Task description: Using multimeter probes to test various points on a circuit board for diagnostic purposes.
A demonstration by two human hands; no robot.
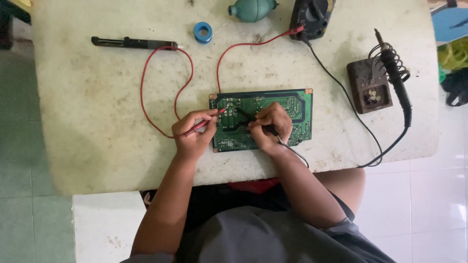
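Desoldering pump: black desoldering pump (127,43) lies flat at ten o'clock on the worn white tabletop (97,136), its tip just beside the top of the red lead's loop.
Red lead: the red test lead (144,95) arcs out at nine o'clock, loops back, then climbs to the meter at one o'clock.
Solder: small blue solder spool (203,32) at eleven o'clock, well apart from the board.
Left hand: left hand (193,130) sits at the board's nine o'clock edge, fingers (204,117) closed around the red probe (208,120); its tip slants onto the left part of the board.
Circuit board: green circuit board (297,109) lies flat at the tabletop's centre, near its front edge, under both hands.
Blower: teal rubber bulb blower (250,9) at twelve o'clock, by the far edge.
Right hand: right hand (271,127) rests on the board's middle, fingers curled shut on the black probe (243,115), its tip pointing toward ten o'clock, close to the red tip.
Multimeter: black multimeter (312,17) at one o'clock, partly cut off at the top; red and black leads plug into it.
Black lead: black test lead (341,87) runs from the meter down toward five o'clock and curls back to the right hand.
Soldering iron: soldering iron (397,80) rests in the coil of its brown stand (368,86) at three o'clock, the cord trailing toward five o'clock.
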